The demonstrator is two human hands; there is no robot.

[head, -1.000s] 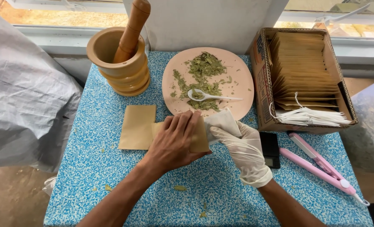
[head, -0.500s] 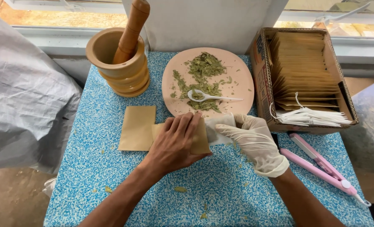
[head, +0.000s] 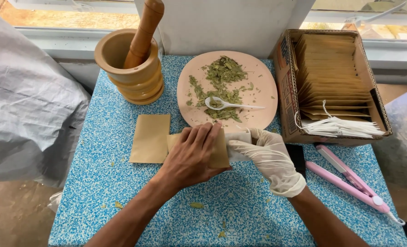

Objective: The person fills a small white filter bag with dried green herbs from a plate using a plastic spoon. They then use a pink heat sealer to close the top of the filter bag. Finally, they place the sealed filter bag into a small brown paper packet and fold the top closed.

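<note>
Blue speckled table (head: 98, 183) is bearing the work: near the plate (head: 263, 73), the bare left hand (head: 192, 155) is pressing flat-fingered on a tan packet (head: 219, 153), while the gloved right hand (head: 269, 158) is pinching white paper (head: 238, 138) at the packet's right end.

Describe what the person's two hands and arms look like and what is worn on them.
The left hand is bare, with no glove, ring or watch in view, and its forearm has no sleeve. The right hand wears a thin, whitish disposable glove that wrinkles and ends at the wrist; the forearm beyond it is bare and unsleeved too.
</note>
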